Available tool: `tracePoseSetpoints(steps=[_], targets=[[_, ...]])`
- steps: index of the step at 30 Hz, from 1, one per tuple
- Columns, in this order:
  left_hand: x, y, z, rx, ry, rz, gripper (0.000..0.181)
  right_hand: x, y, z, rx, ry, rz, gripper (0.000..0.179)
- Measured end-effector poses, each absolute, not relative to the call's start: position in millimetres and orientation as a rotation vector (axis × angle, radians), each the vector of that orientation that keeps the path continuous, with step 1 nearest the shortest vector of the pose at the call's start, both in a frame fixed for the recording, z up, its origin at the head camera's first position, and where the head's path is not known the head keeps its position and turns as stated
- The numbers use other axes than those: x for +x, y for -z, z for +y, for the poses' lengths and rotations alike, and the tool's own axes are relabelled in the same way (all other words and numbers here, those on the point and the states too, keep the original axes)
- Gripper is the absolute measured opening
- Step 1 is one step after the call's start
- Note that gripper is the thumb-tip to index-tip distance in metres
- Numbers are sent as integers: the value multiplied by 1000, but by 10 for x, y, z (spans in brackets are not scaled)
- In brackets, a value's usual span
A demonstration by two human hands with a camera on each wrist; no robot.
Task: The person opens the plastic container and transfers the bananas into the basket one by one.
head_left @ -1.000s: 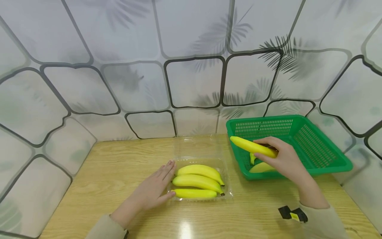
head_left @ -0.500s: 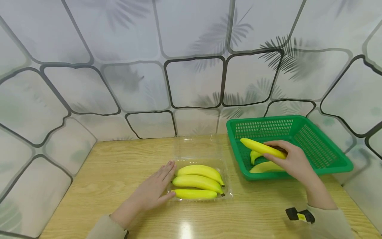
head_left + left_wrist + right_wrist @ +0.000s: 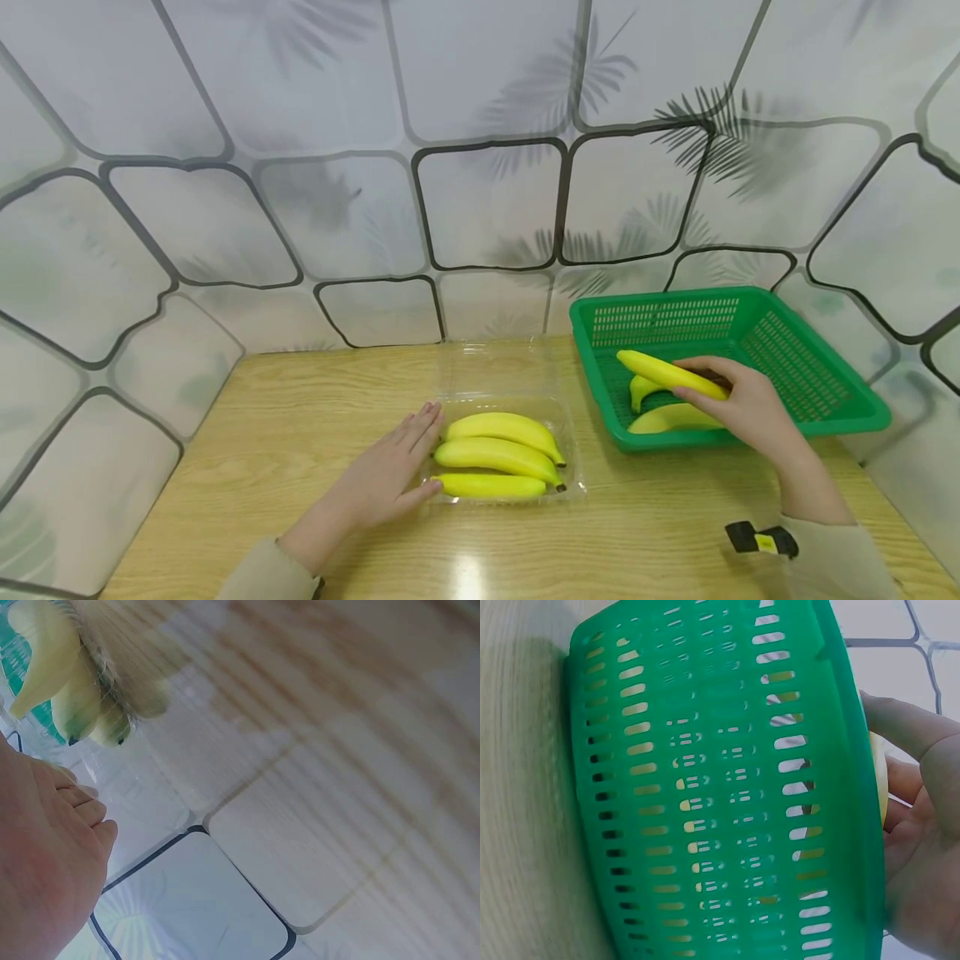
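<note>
My right hand grips a yellow banana over the green basket, its tip pointing up and left. Beneath it in the basket lie two more bananas, one curved banana near the front wall and another banana partly hidden behind the held one. My left hand lies with straight fingers against the left side of a clear plastic clamshell box. Inside that box three bananas lie side by side. In the right wrist view the basket wall hides most of the held banana.
The box's clear lid is folded back toward the wall. A patterned wall closes off the back and sides of the wooden table. The basket stands at the right, close to the wall.
My right hand has moved right and slightly down with the banana, farther over the basket. The left hand and the box have stayed in place.
</note>
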State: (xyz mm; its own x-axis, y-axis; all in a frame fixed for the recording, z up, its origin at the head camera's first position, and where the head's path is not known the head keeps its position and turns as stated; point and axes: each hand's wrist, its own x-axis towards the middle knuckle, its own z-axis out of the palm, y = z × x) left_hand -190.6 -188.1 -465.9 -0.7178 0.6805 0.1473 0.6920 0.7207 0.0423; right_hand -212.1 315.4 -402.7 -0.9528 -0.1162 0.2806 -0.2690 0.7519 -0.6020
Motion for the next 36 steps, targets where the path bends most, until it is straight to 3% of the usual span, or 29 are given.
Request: tracePoseSetpoints(steps=[36], targets=[[-1895, 4628, -1890, -1119, 167, -2818, 86, -2167, 4070, 3295, 322, -827, -2934, 39]])
